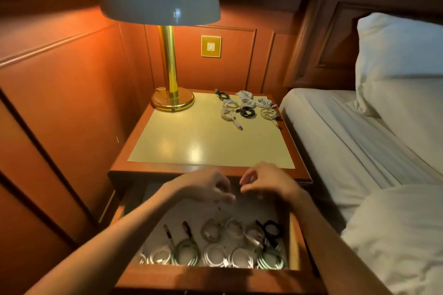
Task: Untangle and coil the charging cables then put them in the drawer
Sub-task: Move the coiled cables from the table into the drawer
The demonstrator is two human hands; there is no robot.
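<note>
Two bare hands hover over the open drawer, fingers curled.

The left hand (206,187) arches palm-down, its grip pinched narrow at the fingertips; a thin dark bit seems to hang just below them, too small to name, so whether it holds anything I cannot tell. The right hand (266,181) faces it, close but apart, fingers loosely bent, its grip half-spread and holding nothing visible. Both forearms reach in from the lower corners. Beneath them the drawer (211,275) carries rows of coiled charging cables (213,244), white and black. Farther out, more coiled cables (247,106) lie clustered at the tabletop (191,141) rear right, beside a brass lamp (171,72). A bed (359,139) lies to the right.
</note>
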